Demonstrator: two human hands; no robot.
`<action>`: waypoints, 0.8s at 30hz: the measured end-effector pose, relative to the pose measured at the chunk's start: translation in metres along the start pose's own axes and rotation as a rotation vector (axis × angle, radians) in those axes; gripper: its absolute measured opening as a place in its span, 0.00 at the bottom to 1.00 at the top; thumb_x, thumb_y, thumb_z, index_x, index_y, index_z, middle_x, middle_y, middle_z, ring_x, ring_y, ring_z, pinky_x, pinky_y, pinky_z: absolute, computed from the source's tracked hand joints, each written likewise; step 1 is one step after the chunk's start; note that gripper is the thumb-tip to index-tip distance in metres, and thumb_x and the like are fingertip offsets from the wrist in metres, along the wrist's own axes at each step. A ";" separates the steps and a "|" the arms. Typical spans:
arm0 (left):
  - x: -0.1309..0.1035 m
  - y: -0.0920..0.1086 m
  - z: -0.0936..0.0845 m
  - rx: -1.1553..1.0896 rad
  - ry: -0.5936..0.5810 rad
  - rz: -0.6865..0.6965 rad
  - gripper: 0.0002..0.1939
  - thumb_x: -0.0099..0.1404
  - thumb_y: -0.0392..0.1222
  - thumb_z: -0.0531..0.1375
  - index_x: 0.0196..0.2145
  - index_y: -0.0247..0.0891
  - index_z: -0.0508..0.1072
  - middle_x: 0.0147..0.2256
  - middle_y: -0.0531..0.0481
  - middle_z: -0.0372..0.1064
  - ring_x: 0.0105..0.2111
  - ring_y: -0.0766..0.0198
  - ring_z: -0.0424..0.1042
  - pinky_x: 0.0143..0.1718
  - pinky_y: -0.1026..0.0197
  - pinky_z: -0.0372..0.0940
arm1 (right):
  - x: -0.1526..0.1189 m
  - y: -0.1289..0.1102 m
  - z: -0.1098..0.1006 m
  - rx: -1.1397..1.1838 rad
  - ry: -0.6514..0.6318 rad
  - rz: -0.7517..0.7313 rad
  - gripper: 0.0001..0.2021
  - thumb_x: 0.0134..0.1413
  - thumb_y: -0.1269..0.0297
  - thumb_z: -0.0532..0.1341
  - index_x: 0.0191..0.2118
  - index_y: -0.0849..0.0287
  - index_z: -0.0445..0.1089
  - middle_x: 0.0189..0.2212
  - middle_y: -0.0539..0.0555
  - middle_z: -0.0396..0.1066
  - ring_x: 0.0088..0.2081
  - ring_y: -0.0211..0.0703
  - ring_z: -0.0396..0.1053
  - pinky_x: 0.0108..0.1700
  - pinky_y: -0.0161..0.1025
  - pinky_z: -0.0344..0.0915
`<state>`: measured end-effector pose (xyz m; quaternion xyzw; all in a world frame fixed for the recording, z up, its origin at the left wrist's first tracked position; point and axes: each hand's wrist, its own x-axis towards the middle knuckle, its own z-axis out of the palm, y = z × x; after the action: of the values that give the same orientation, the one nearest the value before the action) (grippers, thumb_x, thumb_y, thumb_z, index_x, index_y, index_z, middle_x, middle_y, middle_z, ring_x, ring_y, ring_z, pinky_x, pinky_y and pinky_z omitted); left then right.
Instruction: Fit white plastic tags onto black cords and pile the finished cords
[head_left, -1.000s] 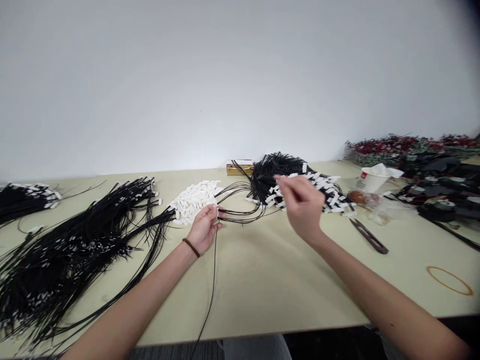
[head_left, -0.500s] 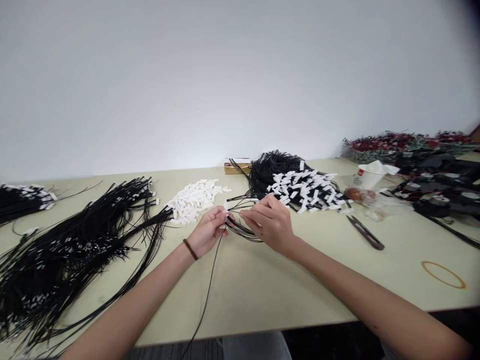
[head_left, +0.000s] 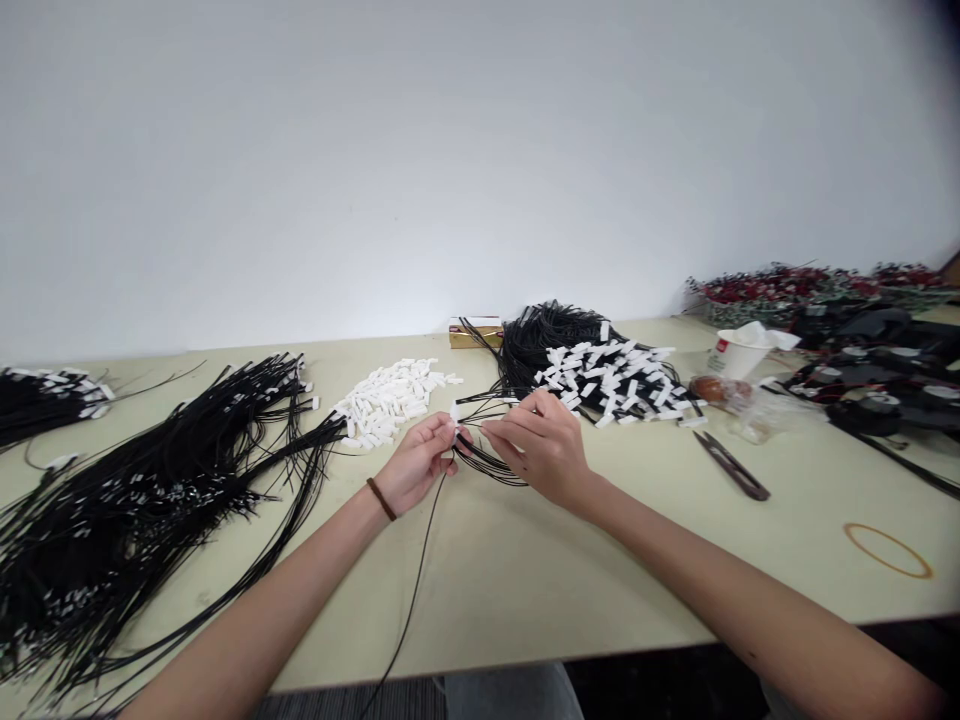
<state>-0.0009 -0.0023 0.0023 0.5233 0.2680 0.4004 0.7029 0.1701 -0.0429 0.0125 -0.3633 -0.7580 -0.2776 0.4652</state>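
Between the fingertips of my left hand (head_left: 416, 465) is a white plastic connector (head_left: 454, 411), held upright above the table. Several black wires (head_left: 491, 468) run from it toward the right, looping below my right hand (head_left: 544, 445). My right hand is closed in a pinch on a thin black wire (head_left: 474, 422) just right of the connector; the very tips are too small to make out. One loose black wire (head_left: 420, 580) hangs from my left hand over the table's front edge. Behind my left hand lies a pile of loose white connectors (head_left: 394, 395).
Bundled black wires (head_left: 142, 500) cover the left side. Behind my right hand lie wires with white connectors (head_left: 615, 380). Thread snips (head_left: 731, 467), a rubber band (head_left: 889, 550), a paper cup (head_left: 739, 352) and black parts (head_left: 885, 370) are on the right. A small gold box (head_left: 476, 332) stands against the wall.
The white connector in my left fingers has shifted very slightly to the right. Both hands otherwise keep nearly the same place and grip.
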 end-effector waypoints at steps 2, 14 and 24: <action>0.000 0.000 0.000 0.004 0.000 0.001 0.12 0.52 0.45 0.62 0.25 0.36 0.64 0.27 0.52 0.63 0.25 0.71 0.62 0.17 0.72 0.54 | 0.000 0.000 0.000 0.002 -0.005 0.002 0.05 0.52 0.68 0.58 0.27 0.57 0.69 0.18 0.48 0.63 0.28 0.37 0.54 0.29 0.36 0.51; 0.000 -0.001 -0.001 0.058 -0.013 0.018 0.10 0.54 0.45 0.60 0.26 0.37 0.65 0.27 0.51 0.64 0.24 0.70 0.62 0.18 0.72 0.55 | 0.000 -0.002 0.000 0.049 -0.042 0.046 0.06 0.53 0.68 0.58 0.26 0.56 0.69 0.19 0.49 0.64 0.28 0.37 0.53 0.30 0.35 0.51; -0.001 -0.002 -0.002 0.098 -0.006 0.039 0.11 0.54 0.47 0.60 0.26 0.36 0.64 0.27 0.52 0.64 0.25 0.71 0.62 0.18 0.71 0.56 | 0.000 -0.002 0.001 0.077 -0.046 0.035 0.07 0.51 0.71 0.58 0.24 0.57 0.69 0.19 0.48 0.65 0.28 0.37 0.53 0.31 0.36 0.51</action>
<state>-0.0020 -0.0022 -0.0001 0.5634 0.2751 0.3990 0.6691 0.1678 -0.0433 0.0123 -0.3646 -0.7723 -0.2316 0.4658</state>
